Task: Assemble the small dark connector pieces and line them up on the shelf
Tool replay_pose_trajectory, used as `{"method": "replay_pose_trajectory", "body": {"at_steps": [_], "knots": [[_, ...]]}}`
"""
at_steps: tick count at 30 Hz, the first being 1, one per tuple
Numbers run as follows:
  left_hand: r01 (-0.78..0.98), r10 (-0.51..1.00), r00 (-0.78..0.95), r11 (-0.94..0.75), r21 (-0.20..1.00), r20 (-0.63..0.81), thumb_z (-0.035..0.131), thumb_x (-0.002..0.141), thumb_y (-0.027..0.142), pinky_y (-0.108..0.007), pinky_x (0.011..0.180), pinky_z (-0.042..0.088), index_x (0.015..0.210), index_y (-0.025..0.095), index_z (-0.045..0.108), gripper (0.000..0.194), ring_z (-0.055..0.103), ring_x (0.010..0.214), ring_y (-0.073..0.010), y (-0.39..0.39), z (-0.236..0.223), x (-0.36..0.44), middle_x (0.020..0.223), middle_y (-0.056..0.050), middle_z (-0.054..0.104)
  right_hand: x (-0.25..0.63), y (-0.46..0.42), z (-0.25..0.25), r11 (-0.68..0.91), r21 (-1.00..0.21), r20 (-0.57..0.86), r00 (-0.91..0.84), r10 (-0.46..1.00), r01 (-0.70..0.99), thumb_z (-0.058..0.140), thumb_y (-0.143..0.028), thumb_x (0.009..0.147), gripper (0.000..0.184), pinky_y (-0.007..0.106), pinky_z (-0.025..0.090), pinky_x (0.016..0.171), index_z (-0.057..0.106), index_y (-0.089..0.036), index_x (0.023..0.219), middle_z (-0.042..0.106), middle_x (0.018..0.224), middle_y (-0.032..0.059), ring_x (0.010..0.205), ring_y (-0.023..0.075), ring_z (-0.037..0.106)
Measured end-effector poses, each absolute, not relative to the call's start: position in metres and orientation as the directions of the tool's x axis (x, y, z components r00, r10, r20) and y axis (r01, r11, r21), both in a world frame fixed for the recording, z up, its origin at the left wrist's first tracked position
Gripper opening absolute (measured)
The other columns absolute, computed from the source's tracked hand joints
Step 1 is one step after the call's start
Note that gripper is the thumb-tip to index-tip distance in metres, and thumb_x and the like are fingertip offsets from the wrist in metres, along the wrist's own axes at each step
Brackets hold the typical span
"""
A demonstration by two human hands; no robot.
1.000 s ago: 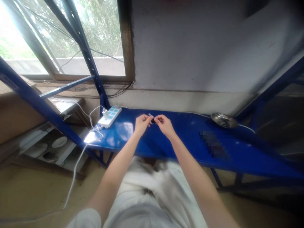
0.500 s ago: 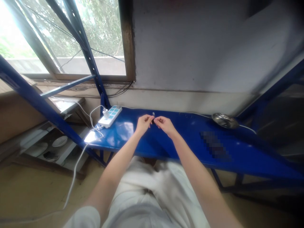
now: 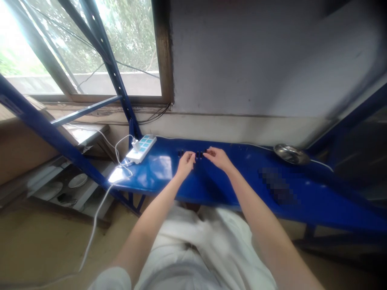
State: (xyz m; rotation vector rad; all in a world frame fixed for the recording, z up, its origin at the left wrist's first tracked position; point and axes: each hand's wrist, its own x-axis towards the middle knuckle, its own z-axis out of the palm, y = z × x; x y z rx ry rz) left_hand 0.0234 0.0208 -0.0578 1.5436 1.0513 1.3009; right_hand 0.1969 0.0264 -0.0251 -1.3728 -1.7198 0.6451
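Several small dark upright pieces (image 3: 199, 155) stand on the blue tabletop (image 3: 169, 186), some between my hands and others just behind the left one. My left hand (image 3: 186, 163) is closed in a pinch beside them, and whatever its fingertips may hold is too small to make out. To the right, my right hand (image 3: 219, 158) also has thumb and fingers pinched together. A tiny dark bit shows by its fingertips, but I cannot tell whether it is gripped or stands behind them.
A white power strip (image 3: 141, 148) with a plug and cord lies at the table's left end. On the right are a shiny round metal object (image 3: 290, 154) with a white cable and a blurred dark object (image 3: 278, 185). Blue frame posts (image 3: 111, 68) rise at the left.
My hands were together around a small thing with a pale tip. They have since parted, the right one shifting right, and the small dark pieces between them now show.
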Motion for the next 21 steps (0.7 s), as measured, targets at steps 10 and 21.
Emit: {"method": "replay_pose_trajectory", "body": {"at_steps": [10, 21], "knots": [[0.154, 0.995, -0.028, -0.095, 0.983, 0.101, 0.045, 0.081, 0.036, -0.018, 0.046, 0.037, 0.078, 0.015, 0.058, 0.025, 0.044, 0.044, -0.006, 0.015, -0.102, 0.02, 0.058, 0.003, 0.052, 0.245, 0.095, -0.094, -0.043, -0.703, 0.215, 0.27, 0.939, 0.71, 0.058, -0.029, 0.07, 0.016, 0.028, 0.043, 0.064, 0.063, -0.013, 0.072, 0.065, 0.07, 0.0066, 0.065, 0.0173, 0.058], [0.226, 0.995, -0.01, -0.091, 0.97, 0.095, 0.046, 0.08, 0.039, -0.02, 0.049, 0.037, 0.074, 0.016, 0.061, 0.028, 0.046, 0.048, -0.0079, 0.012, -0.103, 0.019, 0.058, 0.001, 0.054, 0.24, 0.127, -0.11, -0.13, -0.607, 0.171, 0.289, 0.942, 0.784, 0.055, -0.025, 0.076, 0.018, 0.027, 0.044, 0.065, 0.065, -0.014, 0.086, 0.067, 0.082, 0.0082, 0.074, 0.0177, 0.061]]}}
